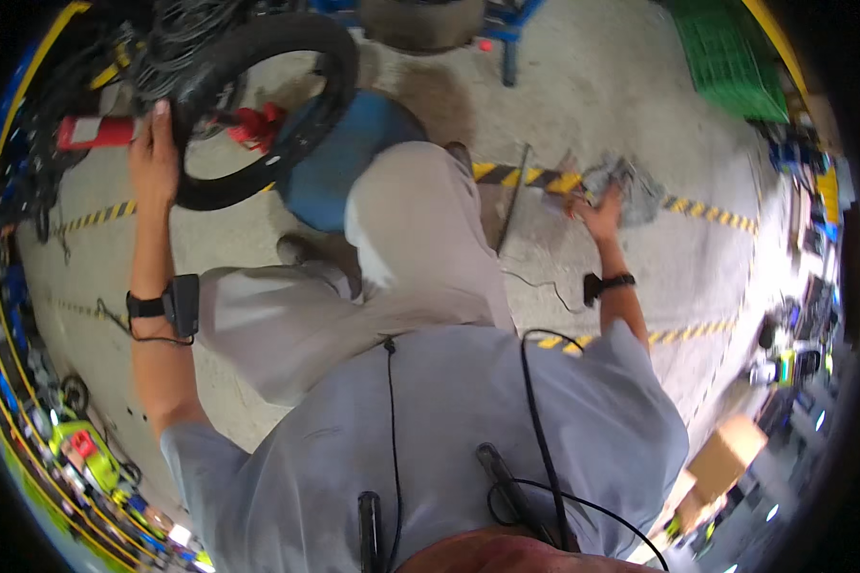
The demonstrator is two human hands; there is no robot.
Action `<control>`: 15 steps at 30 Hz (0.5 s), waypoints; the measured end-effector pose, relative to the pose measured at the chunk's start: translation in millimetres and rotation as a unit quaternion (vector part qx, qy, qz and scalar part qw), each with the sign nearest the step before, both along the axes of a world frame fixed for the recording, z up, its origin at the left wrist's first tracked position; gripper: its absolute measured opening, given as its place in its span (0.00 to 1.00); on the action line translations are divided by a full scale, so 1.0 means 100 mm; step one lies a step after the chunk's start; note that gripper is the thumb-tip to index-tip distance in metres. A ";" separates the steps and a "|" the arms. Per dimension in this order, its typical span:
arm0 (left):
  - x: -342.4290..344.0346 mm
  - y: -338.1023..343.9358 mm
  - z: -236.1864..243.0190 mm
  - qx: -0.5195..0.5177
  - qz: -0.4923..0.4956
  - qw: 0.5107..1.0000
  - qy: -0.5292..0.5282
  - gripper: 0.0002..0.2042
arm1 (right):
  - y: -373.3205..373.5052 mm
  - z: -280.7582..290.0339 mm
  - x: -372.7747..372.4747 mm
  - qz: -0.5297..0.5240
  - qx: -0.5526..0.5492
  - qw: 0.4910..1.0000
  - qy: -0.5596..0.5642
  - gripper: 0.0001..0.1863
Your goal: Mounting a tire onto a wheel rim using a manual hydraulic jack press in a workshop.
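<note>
My left hand grips a black tyre at its left side, beside a red cylinder. A red object shows through and beside the ring. Behind it is a round blue stool or drum, partly hidden by my leg. At the right, my right hand reaches down onto a crumpled grey rag by the striped floor tape; its fingers are blurred, so their grip is unclear. A long dark rod lies to the left of the rag.
Black tangled cables or tubes fill the upper left. A blue stand is at the top, a green crate at the upper right. Yellow-railed racks line the left; cardboard boxes sit at the lower right.
</note>
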State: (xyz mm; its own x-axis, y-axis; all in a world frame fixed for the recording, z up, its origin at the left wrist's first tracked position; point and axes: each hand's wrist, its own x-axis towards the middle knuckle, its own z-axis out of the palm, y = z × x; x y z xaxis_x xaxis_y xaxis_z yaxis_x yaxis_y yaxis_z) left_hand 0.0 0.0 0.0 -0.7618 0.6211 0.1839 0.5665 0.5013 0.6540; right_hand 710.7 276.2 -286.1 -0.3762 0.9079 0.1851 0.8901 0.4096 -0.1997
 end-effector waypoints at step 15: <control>0.06 -0.82 0.09 -0.129 0.162 0.936 -0.285 0.41 | 0.34 1.60 -4.94 0.205 -0.632 0.723 0.188 0.37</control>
State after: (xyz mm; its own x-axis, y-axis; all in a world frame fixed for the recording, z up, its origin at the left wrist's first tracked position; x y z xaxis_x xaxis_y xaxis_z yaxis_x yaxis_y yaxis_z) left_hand 6.3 -82.1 8.6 -0.8460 0.3090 -0.4345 -0.0463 0.7693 0.6372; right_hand 216.9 310.3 -125.9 -0.8011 0.2675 -0.5355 0.5304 -0.0975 -0.8421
